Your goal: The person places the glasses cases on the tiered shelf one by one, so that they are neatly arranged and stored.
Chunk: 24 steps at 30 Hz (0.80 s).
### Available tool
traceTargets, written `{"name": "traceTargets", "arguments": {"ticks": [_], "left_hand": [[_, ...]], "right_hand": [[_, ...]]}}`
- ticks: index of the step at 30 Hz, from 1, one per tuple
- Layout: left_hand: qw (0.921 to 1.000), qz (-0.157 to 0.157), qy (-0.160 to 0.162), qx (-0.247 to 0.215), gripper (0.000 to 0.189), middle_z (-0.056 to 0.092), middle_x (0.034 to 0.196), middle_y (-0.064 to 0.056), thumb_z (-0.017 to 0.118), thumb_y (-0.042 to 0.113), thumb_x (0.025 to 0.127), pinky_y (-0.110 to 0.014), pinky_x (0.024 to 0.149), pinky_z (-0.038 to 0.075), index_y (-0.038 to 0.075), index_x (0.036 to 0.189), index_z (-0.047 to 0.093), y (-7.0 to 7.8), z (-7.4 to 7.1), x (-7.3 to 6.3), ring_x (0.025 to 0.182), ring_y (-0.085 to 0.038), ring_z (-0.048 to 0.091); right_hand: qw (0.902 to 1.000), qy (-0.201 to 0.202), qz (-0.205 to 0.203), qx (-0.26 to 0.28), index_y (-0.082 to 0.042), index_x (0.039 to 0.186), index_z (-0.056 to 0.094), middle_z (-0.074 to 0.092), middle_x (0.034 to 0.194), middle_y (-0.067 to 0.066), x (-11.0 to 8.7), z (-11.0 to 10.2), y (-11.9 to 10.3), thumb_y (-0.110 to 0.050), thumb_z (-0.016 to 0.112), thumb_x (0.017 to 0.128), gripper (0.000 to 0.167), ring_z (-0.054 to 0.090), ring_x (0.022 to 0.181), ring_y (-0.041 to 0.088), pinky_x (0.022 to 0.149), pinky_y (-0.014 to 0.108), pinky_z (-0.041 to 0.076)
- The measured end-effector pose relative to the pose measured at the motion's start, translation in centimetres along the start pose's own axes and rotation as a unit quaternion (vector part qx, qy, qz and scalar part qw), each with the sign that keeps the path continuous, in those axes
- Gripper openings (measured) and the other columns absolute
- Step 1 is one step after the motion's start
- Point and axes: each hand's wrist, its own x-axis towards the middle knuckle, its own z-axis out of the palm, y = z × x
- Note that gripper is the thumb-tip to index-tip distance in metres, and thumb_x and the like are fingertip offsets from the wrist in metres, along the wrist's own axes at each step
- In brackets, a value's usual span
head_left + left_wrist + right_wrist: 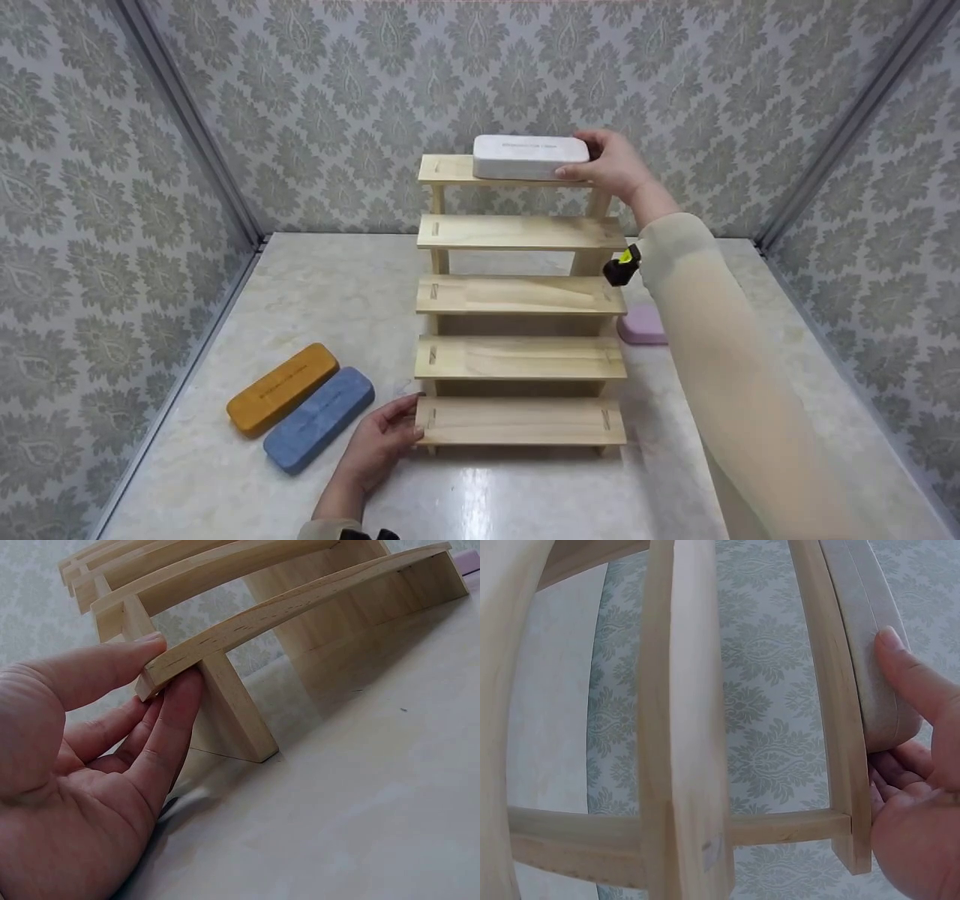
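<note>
A stepped wooden display rack [517,294] with several shelves stands in the middle of the table. On its top shelf lies a white glasses case [517,159], set toward the right. My right hand [616,166] grips the right end of this case; the right wrist view shows the thumb along its front side and the case [874,652] touching the shelf. Down at the lowest shelf [517,424], my left hand [377,444] pinches the left end. In the left wrist view the thumb is above the board [225,630] and fingers are beneath it.
To the left of the rack, an orange glasses case [283,388] and a blue one [319,420] lie side by side at a slant. A pink case [643,327] lies right of the rack, partly behind the right sleeve. Patterned walls [480,75] enclose the table.
</note>
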Motion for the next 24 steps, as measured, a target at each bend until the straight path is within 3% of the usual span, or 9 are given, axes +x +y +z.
{"name": "traceTargets", "arguments": {"ticks": [16,24], "left_hand": [[1.0,0.004,-0.004,-0.004,0.072,0.061,0.134,-0.012,0.069,-0.005,0.089,-0.022,0.091,0.057,-0.013,0.152,0.034,0.03,0.02,0.09,0.114,-0.011,0.065],[0.9999,-0.002,-0.003,-0.014,0.072,0.06,0.13,-0.007,0.068,-0.005,0.09,-0.021,0.083,0.057,-0.012,0.152,0.034,0.05,0.11,-0.12,0.11,-0.011,0.063]], "right_hand": [[0.9998,-0.004,-0.009,0.016,0.0,0.155,0.04,0.049,0.155,0.02,0.16,-0.01,0.12,-0.011,0.079,0.089,0.078,0.05,0.137,0.028,0.118,0.038,0.04],[0.9996,-0.004,-0.006,0.029,-0.001,0.159,0.032,0.044,0.159,0.019,-0.01,-0.16,0.07,-0.011,0.079,0.089,0.086,0.046,0.144,0.029,0.121,0.037,0.038]]}}
